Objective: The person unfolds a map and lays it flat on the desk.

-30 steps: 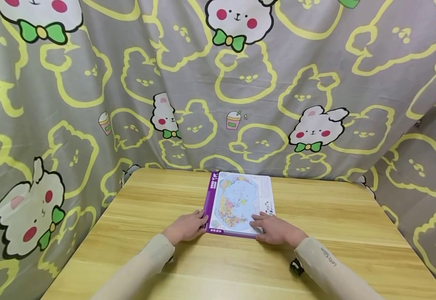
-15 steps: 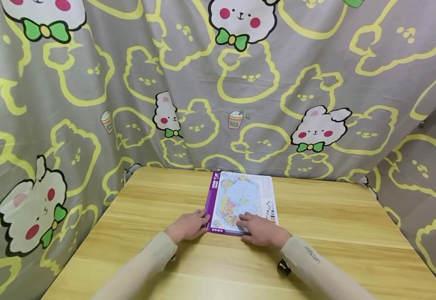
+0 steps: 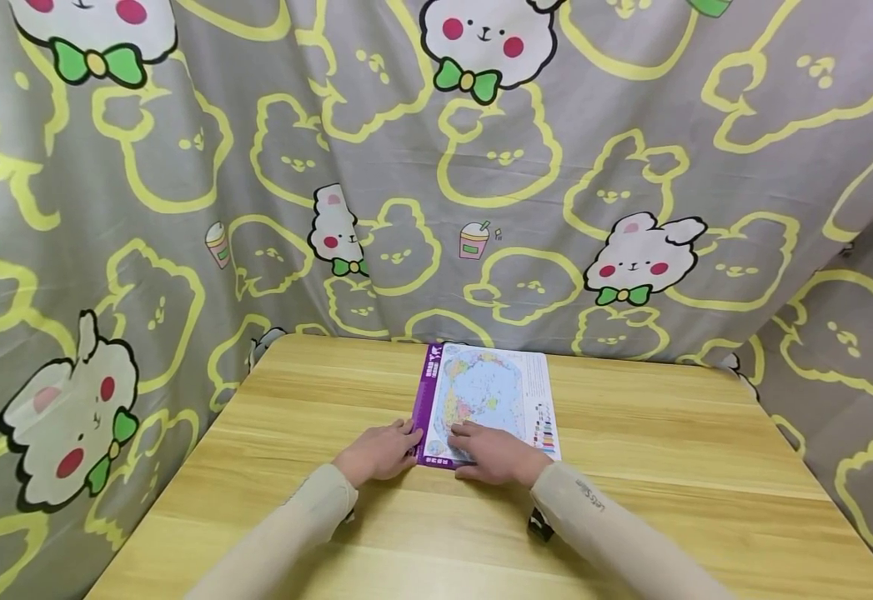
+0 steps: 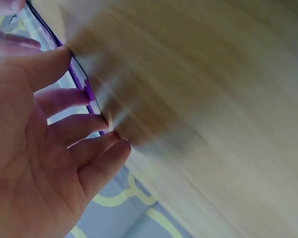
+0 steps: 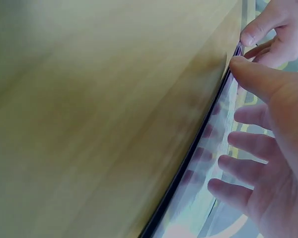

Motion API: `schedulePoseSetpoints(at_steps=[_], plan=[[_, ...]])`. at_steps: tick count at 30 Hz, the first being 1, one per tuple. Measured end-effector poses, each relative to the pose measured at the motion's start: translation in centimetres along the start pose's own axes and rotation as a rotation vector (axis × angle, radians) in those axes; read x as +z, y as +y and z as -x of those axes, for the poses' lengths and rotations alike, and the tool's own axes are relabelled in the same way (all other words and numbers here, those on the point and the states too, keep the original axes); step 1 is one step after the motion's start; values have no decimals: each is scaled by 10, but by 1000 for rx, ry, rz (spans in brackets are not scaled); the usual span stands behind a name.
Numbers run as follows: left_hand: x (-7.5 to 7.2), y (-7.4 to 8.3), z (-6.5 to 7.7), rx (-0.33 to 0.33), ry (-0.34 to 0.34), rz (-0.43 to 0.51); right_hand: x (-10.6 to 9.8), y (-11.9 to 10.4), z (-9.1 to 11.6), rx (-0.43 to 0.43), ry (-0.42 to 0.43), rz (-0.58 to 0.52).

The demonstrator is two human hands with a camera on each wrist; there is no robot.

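Observation:
A flat world map board (image 3: 489,387) with a purple border lies on the table. My left hand (image 3: 379,452) rests beside its left edge near the front corner; in the left wrist view its fingertips (image 4: 92,94) meet the purple edge. My right hand (image 3: 502,454) is over the front part of the map, covering some of it. Seen from the right wrist, its fingers (image 5: 248,144) are spread, mirrored in the glossy surface, and its thumb is by the board's front edge. Whether those fingers touch the surface cannot be told.
The wooden table (image 3: 631,467) extends to both sides of the board. A grey curtain (image 3: 511,167) with yellow outlines and white cartoon animals hangs behind the table and along both sides. A small black device (image 3: 539,525) sits under the right wrist.
My right hand has slid leftward across the map, from its right front corner toward my left hand, uncovering the printing at the right. The left hand and the board stay nearly in place.

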State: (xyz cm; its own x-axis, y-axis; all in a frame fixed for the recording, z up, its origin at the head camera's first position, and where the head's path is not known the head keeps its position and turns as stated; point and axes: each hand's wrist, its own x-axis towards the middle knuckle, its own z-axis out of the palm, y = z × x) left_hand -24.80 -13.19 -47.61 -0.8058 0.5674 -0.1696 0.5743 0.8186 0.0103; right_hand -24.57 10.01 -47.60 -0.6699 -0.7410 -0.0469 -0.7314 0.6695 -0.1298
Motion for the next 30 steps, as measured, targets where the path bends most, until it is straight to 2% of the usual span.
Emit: schedulePoseSetpoints(at_steps=[7,13,30], plan=[[-2,2,1,1,6,-15,3,-3,-14,-34,6,48],[-3,3,0,-13,2,-26,4,-6,-21,-16,-8,52],[4,2,-3,-26,23,-44,6,-8,-22,-29,0,62]])
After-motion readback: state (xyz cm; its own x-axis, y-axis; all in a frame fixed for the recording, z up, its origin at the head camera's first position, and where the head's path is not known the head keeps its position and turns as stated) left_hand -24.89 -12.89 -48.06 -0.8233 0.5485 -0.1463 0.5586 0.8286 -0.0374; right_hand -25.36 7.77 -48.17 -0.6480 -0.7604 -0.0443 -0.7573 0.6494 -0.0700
